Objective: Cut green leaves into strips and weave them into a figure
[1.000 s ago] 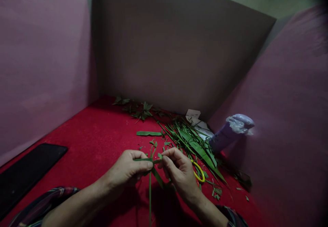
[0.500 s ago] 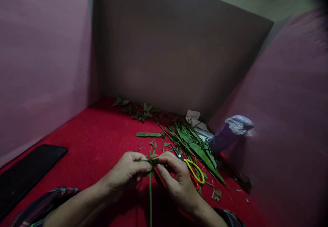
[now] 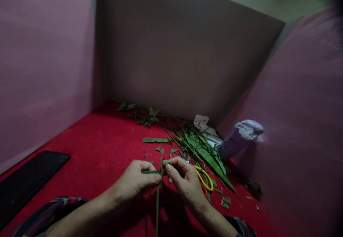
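My left hand and my right hand meet near the bottom centre over a red cloth surface. Both pinch a long green leaf strip, folded where the fingertips touch, with its free end trailing down toward me. Yellow-handled scissors lie just right of my right hand. A pile of long green leaves spreads behind the scissors.
A black flat slab lies at the left. Leaf scraps sit by the back wall. A purple bottle with a plastic-wrapped top leans at the right, white paper behind the leaves. Pink and brown panels enclose the surface.
Both hands stayed together on the strip and shifted slightly. The right fingers have worked the fold tighter against the left thumb. The scissors' blades show more now.
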Motion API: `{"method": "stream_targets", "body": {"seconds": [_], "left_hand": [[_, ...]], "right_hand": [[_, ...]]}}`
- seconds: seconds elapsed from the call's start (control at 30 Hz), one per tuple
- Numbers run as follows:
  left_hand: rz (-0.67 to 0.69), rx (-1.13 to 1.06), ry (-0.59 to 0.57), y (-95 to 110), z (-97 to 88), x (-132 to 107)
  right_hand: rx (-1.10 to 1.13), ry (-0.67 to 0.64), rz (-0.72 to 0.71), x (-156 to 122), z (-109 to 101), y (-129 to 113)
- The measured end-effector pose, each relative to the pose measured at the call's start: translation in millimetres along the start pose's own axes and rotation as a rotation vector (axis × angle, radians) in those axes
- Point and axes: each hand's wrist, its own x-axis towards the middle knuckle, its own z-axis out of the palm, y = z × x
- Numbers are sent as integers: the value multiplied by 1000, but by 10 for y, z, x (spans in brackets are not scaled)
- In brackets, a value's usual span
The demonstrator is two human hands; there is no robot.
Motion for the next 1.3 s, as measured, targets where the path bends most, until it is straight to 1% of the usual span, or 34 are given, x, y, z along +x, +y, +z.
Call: {"method": "stream_targets", "body": {"seconds": [0.13,0.23,0.37,0.47,0.53,0.63,0.8,0.9,1.1,1.17,1.3], "left_hand": [[3,29,4,-16,-2,7],[-10,49,1,0,12,-5],[-35,92,-22,15,29,-23],[-12,126,-42,9,26,-29],[-6,147,-62,11,18,-31],[-25,151,-84,29,6,-35],[-40,130,-107,81,-1,-59],[-42,118,-111,112,4,-75],[-97,160,-107,115,7,-89],[-99,184,-117,88,2,-85],[-64,217,-141,31,-13,-68]], "right_hand": [[-64,38,-19,-6,-23,-9],[-164,69,-51,-8,-42,-10],[-283,114,-110,-5,-57,-10],[-326,133,-150,-7,-65,-20],[-340,124,-170,-7,-75,-31],[-305,86,-159,4,-102,-38],[-165,8,-55,42,-167,-45],[-185,6,-30,55,-192,-71],[-224,-3,-47,48,-199,-117],[-187,-3,-23,46,-194,-121],[-30,16,60,47,-186,-131]]}}
